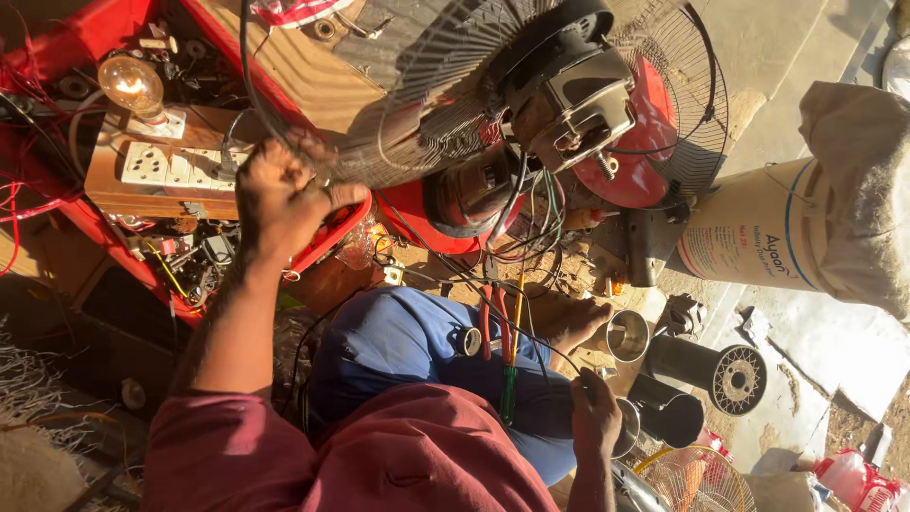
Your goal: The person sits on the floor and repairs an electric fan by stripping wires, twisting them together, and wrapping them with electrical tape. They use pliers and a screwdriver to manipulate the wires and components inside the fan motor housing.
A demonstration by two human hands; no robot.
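- Fingers (301,156) of the left hand (280,204) were clamped on the fan grille (417,114), left of centre.
- Right hand (594,417), at lower centre, had fingers pinched together on a thin wire (531,332).
- Fan motor (569,85) sat at upper centre, above red-handled pliers (493,322) on the blue-clad knee.
- A lit bulb (131,83) glowed upper left.

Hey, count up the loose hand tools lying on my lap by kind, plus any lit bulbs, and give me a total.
Red-handled pliers: 1
Green-handled screwdriver: 1
Lit bulb on the wooden socket board: 1
Total: 3
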